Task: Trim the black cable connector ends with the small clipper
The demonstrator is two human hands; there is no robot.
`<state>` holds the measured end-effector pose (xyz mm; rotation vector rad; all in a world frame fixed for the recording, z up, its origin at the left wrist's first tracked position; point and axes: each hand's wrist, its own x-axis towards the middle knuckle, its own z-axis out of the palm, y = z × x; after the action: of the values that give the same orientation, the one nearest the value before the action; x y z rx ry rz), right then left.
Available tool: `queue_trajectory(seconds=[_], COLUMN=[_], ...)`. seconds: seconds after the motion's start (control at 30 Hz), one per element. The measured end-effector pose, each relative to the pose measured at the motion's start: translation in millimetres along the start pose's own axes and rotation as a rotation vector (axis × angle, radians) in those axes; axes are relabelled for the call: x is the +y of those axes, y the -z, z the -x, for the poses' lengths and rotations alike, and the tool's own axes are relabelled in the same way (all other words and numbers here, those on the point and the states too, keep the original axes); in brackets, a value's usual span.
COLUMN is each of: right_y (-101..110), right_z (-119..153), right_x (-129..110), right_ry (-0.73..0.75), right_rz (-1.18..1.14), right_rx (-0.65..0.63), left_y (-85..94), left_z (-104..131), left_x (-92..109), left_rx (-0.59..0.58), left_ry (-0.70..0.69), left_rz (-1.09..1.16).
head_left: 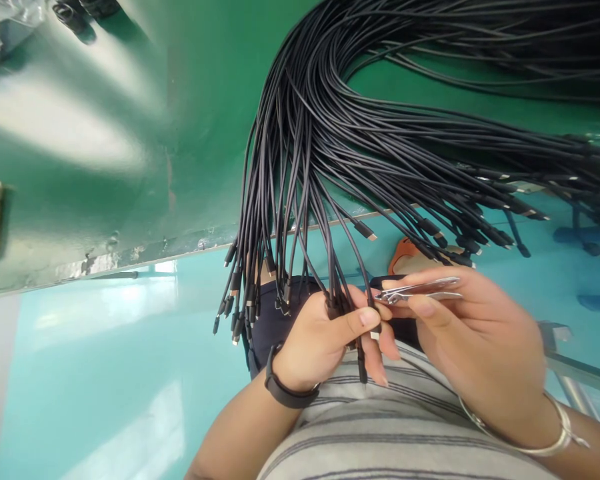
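Pinching a few black cable ends [341,308] at centre frame, my left hand [325,340] steadies them for my right hand [475,347]. That grip squeezes small metal clippers [420,289] near one plug; remaining cables drape off the green counter [130,133] above.

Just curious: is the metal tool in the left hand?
No, the right hand pinches the metal tool; the left hand grips black cables.

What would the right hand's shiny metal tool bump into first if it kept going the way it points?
Probably the black cable end pinched in the left hand. The metal tool in the right hand points left, its tip almost at that cable, though depth is hard to judge.
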<state>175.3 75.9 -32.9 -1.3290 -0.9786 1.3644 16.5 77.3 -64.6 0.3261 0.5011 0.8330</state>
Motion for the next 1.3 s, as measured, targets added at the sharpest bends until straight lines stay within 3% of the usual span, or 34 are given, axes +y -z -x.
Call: queue_trajectory(seconds=[0.17,0.4,0.57,0.83,1.07,1.17,1.23,1.3], right_y=[0.9,-9.5,-9.1,-9.1,-9.9,-4.7,-1.8,-0.5], right_z=[0.4,-5.5,-7.5,-8.6,-10.4,-8.9,-10.0,-13.5], right_x=[0.1,-8.5,-5.8,-9.1,-14.0,-8.1,-4.4,-2.9], right_ry=[-0.034,-0.113,-0.169,-0.164,-0.121,-0.167,-0.225,-0.272], right_rz=[-0.092,-0.255,-0.252,-0.2,0.07,0.046,-0.084,-0.225], right_rx=[-0.056,-0.191,-0.227,-0.233,-0.107,-0.059,-0.128,-0.281], left_y=[0.9,-9.0,-14.8,-14.0,-15.0,-15.8,-16.2,-16.4], left_z=[0.1,0.4,0.8,0.1,0.4,0.2,0.0,-0.1], left_x=[-0.6,-0.8,0.7,1.0,1.0,3.0,4.9,6.5], left_rx=[0.027,0.263,0.314,0.312,0.35,0.379,0.392,0.397], left_ry=[0.009,0.021,-0.028,-0.053,-0.023,0.008,0.018,0.022], left_rz=[-0.035,-0.19,-0.221,-0.245,-0.295,-0.347,-0.383,-0.407])
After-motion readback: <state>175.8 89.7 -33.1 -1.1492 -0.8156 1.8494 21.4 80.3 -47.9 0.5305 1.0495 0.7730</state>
